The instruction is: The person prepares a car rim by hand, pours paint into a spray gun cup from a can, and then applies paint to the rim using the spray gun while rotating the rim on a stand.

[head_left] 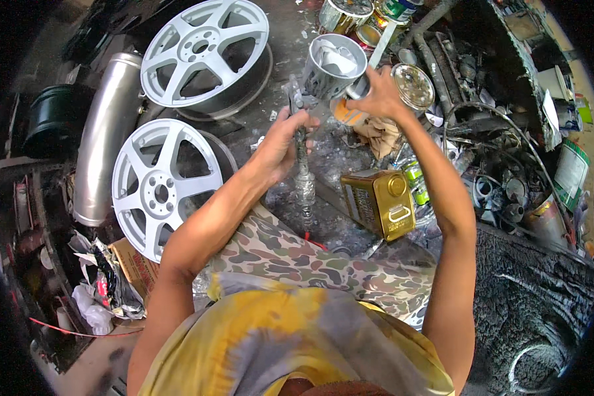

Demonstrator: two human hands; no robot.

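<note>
My left hand (285, 142) is closed around the grip of a paint-spattered spray gun (301, 148). A grey-stained cup (333, 79) with a pale rim stands above the gun, white and grey inside. To the right of the cup, my right hand (381, 96) is bent with its fingers curled in. At its fingertips are a grey, smooth piece (359, 87) and a blurred, orange-marked object (348, 113); which one it grips is hard to make out. A flat pale stick (383, 43) reaches down toward that hand. Below the gun runs a silver-wrapped hose section (304, 191).
Two white-grey wheel rims (204, 49) lie at the left, beside a silver cylinder (107, 138). A gold rectangular can (379, 203) stands near my knees. Crumpled brown paper (379, 135), a spattered round tin (412, 86) and metal scrap (508, 188) crowd the right.
</note>
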